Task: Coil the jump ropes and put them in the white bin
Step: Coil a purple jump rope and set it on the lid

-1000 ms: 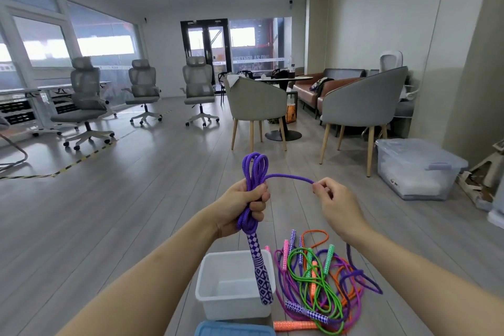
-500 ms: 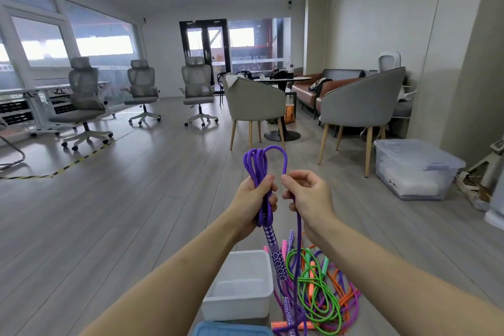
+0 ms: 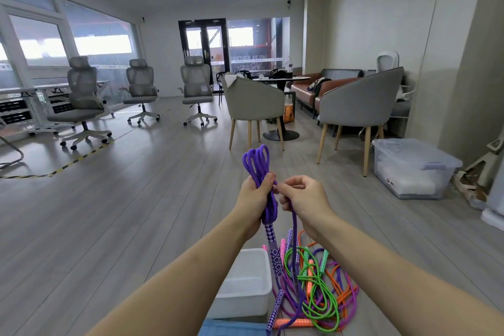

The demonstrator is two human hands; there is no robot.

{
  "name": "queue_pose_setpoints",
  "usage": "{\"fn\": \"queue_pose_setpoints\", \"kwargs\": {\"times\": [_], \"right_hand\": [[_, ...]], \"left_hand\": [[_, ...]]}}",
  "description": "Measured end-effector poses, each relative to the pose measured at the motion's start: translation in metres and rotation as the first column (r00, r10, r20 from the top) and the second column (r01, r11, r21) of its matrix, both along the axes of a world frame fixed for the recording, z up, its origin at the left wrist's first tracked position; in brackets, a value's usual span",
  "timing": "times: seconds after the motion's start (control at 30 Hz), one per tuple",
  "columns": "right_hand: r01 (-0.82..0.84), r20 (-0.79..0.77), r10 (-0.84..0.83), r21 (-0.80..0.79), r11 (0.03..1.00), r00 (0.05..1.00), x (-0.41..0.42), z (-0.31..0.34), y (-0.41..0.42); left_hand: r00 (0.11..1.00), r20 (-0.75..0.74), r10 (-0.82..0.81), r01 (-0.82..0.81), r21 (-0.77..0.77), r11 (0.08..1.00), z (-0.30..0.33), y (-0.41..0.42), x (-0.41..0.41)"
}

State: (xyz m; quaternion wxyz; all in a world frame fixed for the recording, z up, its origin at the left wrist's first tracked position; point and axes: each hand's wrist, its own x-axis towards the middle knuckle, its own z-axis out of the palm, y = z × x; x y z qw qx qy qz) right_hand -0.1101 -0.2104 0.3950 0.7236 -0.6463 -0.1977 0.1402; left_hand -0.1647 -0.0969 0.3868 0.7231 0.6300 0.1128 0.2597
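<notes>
L hand (image 3: 255,199) is wrapped round the bundled loops of the purple jump rope (image 3: 256,163), loops sticking up above the fist, its checkered handle (image 3: 274,248) hanging below. R hand (image 3: 302,196) sits just beside it, fingers curled, pinching the free strand that drops down toward the pile. I'd call this mid-coil on rope no. 1: some slack left, 2nd handle (image 3: 276,308) on the floor by the bin. Next I need R hand to feed another loop up into L w/o letting the bundle slip, then lower the lot into the bin. White bin (image 3: 245,305) sits below L forearm, looks empty as far as I can see. Other ropes (image 3: 321,294) (green, orange, pink/purple) lie tangled on the floor just right of it, not coiled yet. Blue lid-like thing (image 3: 229,329) at the near edge. Clear lidded tub (image 3: 411,166) far right by the wall, white stuff inside, can't tell what
</notes>
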Motion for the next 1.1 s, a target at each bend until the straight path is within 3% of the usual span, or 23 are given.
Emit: {"fn": "queue_pose_setpoints", "kwargs": {"times": [0.13,0.23,0.3,0.5,0.6,0.7,0.87,1.1], "right_hand": [[-0.238,0.059,0.245,-0.107,0.966,0.968,-0.007,-0.001,-0.009],[-0.386,0.143,0.439,-0.290,0.876,0.887,-0.012,0.003,-0.020],[-0.425,0.159,0.523,-0.410,0.807,0.838,-0.010,0.006,-0.027],[-0.205,0.337,0.473,-0.595,0.777,0.814,0.016,-0.002,-0.044],[-0.142,0.412,0.422,-0.558,0.818,0.808,0.026,-0.006,-0.048],[-0.076,0.545,0.399,-0.520,0.851,0.737,0.027,-0.004,-0.046],[0.101,0.740,0.309,-0.452,0.887,0.598,0.027,0.000,-0.036],[0.328,0.851,0.208,-0.396,0.858,0.483,0.022,-0.001,-0.026]], "left_hand": [[0.983,0.100,0.153,-0.115,-0.307,0.945,0.008,0.009,0.008],[0.963,0.189,0.192,-0.057,-0.552,0.832,0.021,0.025,0.008],[0.961,0.213,0.178,-0.013,-0.606,0.795,0.029,0.037,0.005],[0.980,0.194,0.053,0.045,-0.467,0.883,0.035,0.060,-0.013],[0.991,0.128,-0.044,0.079,-0.284,0.956,0.028,0.062,-0.020],[0.992,0.030,-0.122,0.124,-0.103,0.987,0.023,0.058,-0.024],[0.941,-0.123,-0.315,0.317,-0.010,0.949,0.022,0.048,-0.032],[0.846,-0.243,-0.475,0.499,0.044,0.865,0.016,0.030,-0.033]]}}
